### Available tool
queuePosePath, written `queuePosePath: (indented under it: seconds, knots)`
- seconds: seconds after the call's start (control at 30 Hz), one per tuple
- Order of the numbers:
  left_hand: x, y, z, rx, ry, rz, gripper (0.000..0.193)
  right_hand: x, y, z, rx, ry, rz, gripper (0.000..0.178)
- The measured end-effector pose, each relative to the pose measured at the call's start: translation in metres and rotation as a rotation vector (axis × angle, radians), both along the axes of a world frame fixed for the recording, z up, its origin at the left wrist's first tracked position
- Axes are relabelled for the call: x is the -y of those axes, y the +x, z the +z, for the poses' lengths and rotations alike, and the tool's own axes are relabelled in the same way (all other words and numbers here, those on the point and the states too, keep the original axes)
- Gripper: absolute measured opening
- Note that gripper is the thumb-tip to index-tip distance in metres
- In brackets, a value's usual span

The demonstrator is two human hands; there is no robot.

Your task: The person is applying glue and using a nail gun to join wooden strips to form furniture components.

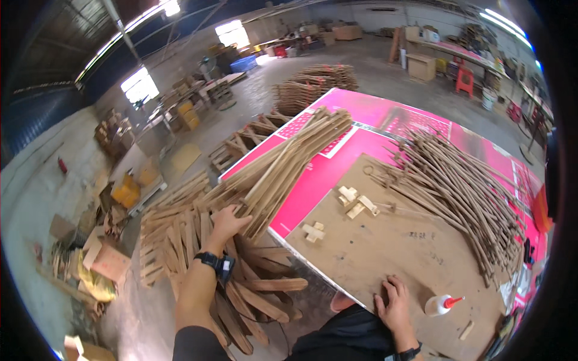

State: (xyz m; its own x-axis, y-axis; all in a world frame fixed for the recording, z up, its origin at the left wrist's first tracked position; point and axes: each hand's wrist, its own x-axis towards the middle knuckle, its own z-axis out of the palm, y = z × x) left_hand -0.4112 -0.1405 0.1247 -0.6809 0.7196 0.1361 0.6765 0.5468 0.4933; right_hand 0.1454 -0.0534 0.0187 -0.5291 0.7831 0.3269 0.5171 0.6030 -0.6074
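Note:
My left hand (227, 224) is at the near end of a stack of long thin wooden slats (274, 171), which lies slantwise over the table's left edge. Its thumb and fingers are closed round the end of a slat; part of the grip is hidden. My right hand (396, 305) rests on a brown board (385, 253) on the table, fingers apart and holding nothing. Right of it stands a white glue bottle (438, 305) with a red tip. Small pale wooden blocks (359, 204) lie on the board, with another joined block (313, 231) nearer the left edge.
A big pile of thin brown sticks (454, 198) covers the right side of the pink table (307, 192). Curved wooden pieces (265, 289) are heaped below its left edge. More stacked wood (313, 84) stands beyond. Cardboard boxes (108, 259) line the left wall; a red stool (465, 80) is far right.

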Motion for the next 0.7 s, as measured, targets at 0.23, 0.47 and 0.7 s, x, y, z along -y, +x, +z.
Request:
queuePosePath:
  seconds: [0.23,0.47,0.7]
  knots:
    - [0.023,0.024,-0.006,0.190,0.396,0.144,0.061,0.000,0.002,-0.007,0.027,0.026,-0.008,0.045]
    - [0.190,0.017,-0.126,-0.168,0.151,0.689,0.058,0.000,0.000,-0.004,0.062,0.003,0.007,0.044]
    - [0.296,0.029,-0.176,0.197,-0.491,0.653,0.071,-0.002,0.006,-0.007,0.093,0.044,0.002,0.042]
